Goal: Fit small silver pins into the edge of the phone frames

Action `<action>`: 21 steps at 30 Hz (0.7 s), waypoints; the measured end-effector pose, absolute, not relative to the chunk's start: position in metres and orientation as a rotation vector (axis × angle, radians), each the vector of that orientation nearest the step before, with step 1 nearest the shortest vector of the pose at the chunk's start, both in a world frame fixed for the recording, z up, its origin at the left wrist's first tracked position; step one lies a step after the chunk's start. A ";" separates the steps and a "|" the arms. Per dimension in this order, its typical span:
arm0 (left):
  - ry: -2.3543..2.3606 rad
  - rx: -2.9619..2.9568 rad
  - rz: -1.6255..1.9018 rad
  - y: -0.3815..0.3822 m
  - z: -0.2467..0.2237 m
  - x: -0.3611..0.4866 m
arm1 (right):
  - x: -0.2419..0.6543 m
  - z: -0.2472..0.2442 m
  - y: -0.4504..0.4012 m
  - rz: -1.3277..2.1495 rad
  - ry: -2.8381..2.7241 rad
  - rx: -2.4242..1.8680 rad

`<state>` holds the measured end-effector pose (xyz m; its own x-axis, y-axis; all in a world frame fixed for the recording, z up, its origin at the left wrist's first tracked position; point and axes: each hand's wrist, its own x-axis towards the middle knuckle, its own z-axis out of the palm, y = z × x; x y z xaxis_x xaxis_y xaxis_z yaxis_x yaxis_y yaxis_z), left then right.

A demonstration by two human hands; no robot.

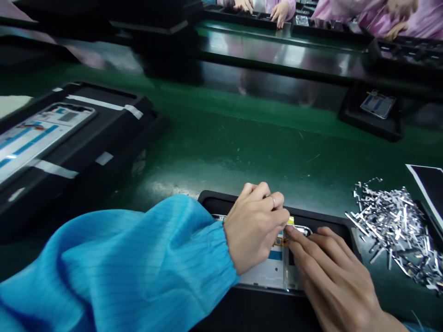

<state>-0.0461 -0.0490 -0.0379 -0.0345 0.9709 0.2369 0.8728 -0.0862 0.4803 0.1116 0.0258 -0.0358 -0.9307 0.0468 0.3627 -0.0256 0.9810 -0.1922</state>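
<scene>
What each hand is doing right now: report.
Left hand: curled over the phone frame; whether it grips anything is hidden.
Right hand: fingers extended at the frame's end; grip can't be told.

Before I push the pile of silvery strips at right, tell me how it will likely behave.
The pile of strips will probably spread apart, as its pieces lie loosely crisscrossed. Single strips look thin and narrow, so each is likely light. They may slide easily on the shiny green tabletop.
</scene>
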 end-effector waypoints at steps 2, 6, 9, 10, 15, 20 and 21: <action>1.986 2.013 0.685 -0.047 -0.033 -0.048 | 0.112 -0.037 0.027 0.225 -2.780 -0.017; 1.975 2.025 0.515 -0.046 -0.024 -0.056 | 0.115 -0.041 0.030 0.150 -2.817 0.028; 2.003 2.052 0.417 -0.046 -0.021 -0.061 | 0.117 -0.043 0.032 0.129 -2.870 0.086; 2.010 2.068 0.384 -0.046 -0.021 -0.061 | 0.118 -0.043 0.032 0.113 -2.880 0.091; 2.050 2.244 0.256 -0.045 -0.020 -0.055 | 0.118 -0.044 0.032 0.018 -2.882 0.099; 1.994 2.358 0.343 -0.048 -0.027 -0.055 | 0.117 -0.042 0.032 0.020 -2.913 0.134; 1.981 2.344 0.366 -0.048 -0.029 -0.056 | 0.117 -0.041 0.032 0.028 -2.909 0.136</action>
<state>-0.0564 -0.0481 -0.0285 0.1510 0.9776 0.1469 0.9656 -0.1777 0.1900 0.1168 0.0323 -0.0414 -0.9696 -0.0898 0.2277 -0.0943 0.9955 -0.0086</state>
